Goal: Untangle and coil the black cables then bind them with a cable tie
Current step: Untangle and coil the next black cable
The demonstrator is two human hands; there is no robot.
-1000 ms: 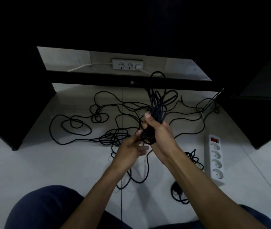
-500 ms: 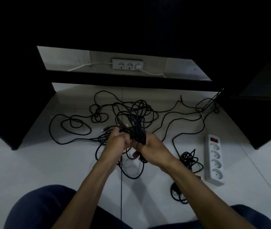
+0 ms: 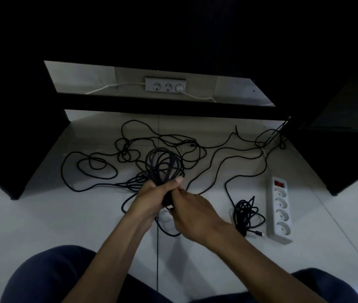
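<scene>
A coiled bunch of black cable [image 3: 162,165] stands up from my hands above the floor. My left hand [image 3: 151,197] grips the bunch at its lower end, thumb across it. My right hand [image 3: 193,213] is against the same bunch from the right, fingers curled at the cable below the left thumb. More black cable [image 3: 99,167] lies tangled in loose loops over the tiled floor behind and to the left. A second small black coil [image 3: 247,213] with a plug end lies on the floor to the right.
A white power strip [image 3: 279,211] with a red switch lies at the right. A dark desk frame [image 3: 169,110] spans the back, with dark cabinets on both sides. A wall socket strip [image 3: 165,85] sits behind. My knees in dark trousers [image 3: 49,278] fill the bottom.
The bunch came down from its raised position and passed from my right hand into my left. My right hand slid to the lower right of the bunch.
</scene>
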